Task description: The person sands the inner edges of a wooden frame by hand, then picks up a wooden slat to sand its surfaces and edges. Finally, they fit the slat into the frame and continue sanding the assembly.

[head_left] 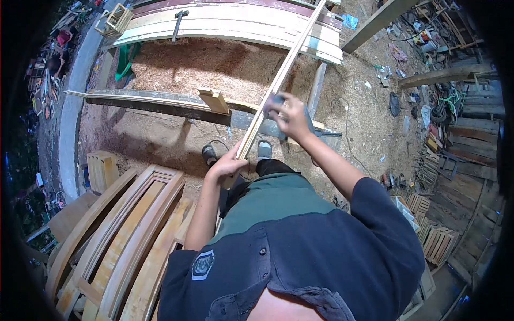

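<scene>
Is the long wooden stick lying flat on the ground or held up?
Held up. The long wooden stick slants over the sawdust; the left hand grips its near end and the right hand presses something against it.

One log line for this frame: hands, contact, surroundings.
left hand: grips near end of wood strip | right hand: presses grey pad on strip | below: sawdust floor, curved frames

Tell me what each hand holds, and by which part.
Left hand grips the long wooden strip at its near end; right hand presses something grey, unclear, against its middle.
</scene>
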Available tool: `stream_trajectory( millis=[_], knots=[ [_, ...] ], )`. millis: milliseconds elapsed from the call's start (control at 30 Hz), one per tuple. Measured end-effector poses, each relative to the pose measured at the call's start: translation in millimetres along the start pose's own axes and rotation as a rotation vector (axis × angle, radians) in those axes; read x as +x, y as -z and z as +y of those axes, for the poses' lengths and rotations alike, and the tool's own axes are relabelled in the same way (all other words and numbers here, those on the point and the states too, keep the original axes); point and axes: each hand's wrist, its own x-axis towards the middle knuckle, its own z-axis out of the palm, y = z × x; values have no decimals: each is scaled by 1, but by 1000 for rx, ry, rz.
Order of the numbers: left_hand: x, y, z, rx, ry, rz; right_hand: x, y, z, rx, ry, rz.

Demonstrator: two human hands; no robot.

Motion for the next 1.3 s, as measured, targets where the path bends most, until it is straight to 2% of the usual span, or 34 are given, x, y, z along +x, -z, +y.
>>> stream_trajectory(
  millis=[33,67,133,200,267,300,333,400,433,467,533,567,600,667,733,800,867,900,967,1067,1100,1200,1267,1300],
  knots=[
    [-6,-3,22,44,90,7,6,-4,11,-62,-139,123],
    [-9,-3,33,91,182,16,5,-3,8,-60,-131,122],
    [5,13,-5,103,188,7,-11,2,-15,107,194,-94],
    [7,14,-14,-43,113,18,-12,12,-26,97,227,-162],
    [3,12,0,3,167,4,-3,5,-7,0,12,0],
    [3,11,3,52,216,-6,3,-3,-4,-53,-166,94],
    [7,10,-3,50,212,-5,2,-5,-3,-54,-161,93],
    [13,12,-24,45,78,30,-10,-6,-16,65,186,-34],
    [14,11,-25,84,7,48,-13,2,-34,152,265,-108],
    [13,13,-24,93,8,42,-11,8,-39,82,292,-128],
    [8,7,-11,56,71,-8,1,-7,4,19,169,-61],
    [10,5,-13,88,20,-1,12,-17,29,-77,71,59],
    [12,2,-17,81,18,-1,14,-18,25,-203,-131,173],
    [17,6,-22,140,-26,-9,8,-20,19,-93,-21,79],
    [14,7,-28,60,43,-5,-11,-16,-2,37,41,-99],
    [29,9,-59,182,-112,27,-22,-19,7,-94,-20,-148],
    [46,14,-92,161,-49,25,-30,-28,24,-145,-275,-48],
    [50,14,-101,213,-100,48,-34,-33,29,-171,-286,38],
    [67,21,-141,347,-213,88,-40,-32,28,-172,-316,16],
    [87,26,-175,372,-115,114,-57,-32,24,-175,-317,-5],
    [93,29,-180,384,-10,112,-61,-30,20,-183,-334,-34],
    [121,36,-229,458,-9,192,-74,-33,13,-195,-369,-64],
    [133,40,-246,465,-24,213,-84,-44,15,-158,-508,-55],
    [136,40,-244,475,-44,243,-88,-51,18,-149,-448,-15]
  ],
)
